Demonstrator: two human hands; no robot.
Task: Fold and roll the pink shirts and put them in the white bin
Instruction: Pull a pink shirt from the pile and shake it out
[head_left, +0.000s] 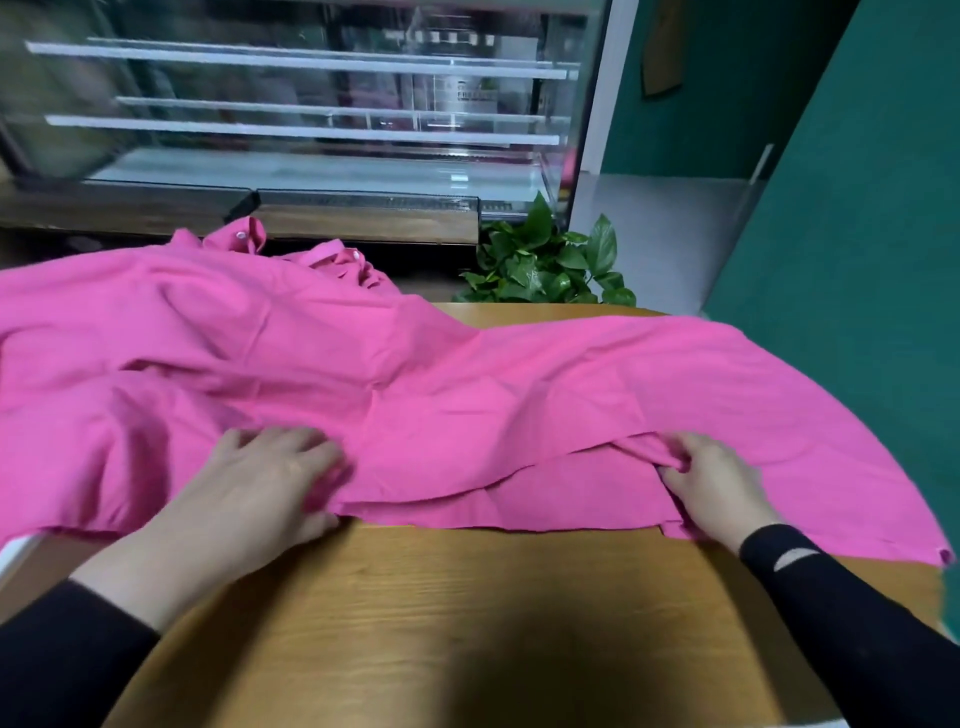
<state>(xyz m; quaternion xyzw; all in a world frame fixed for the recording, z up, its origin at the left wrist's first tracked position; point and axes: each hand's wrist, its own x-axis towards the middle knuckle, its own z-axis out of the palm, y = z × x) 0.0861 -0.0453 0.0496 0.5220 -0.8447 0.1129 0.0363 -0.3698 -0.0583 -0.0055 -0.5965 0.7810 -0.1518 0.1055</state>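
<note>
A pink shirt (415, 374) lies spread wide across the wooden table (467, 597), its collar with white snaps at the far left. My left hand (260, 488) holds the near hem, fingers on top and thumb at the cloth's edge. My right hand (717, 483) pinches a fold of the near edge on the right, fingers curled round the fabric. A white edge (15, 551) shows under the shirt at the far left; I cannot tell whether it is the bin.
A glass display case (311, 119) with white shelves stands behind the table. A green leafy plant (545, 260) sits beyond the table's far edge. A green wall (857, 234) runs along the right.
</note>
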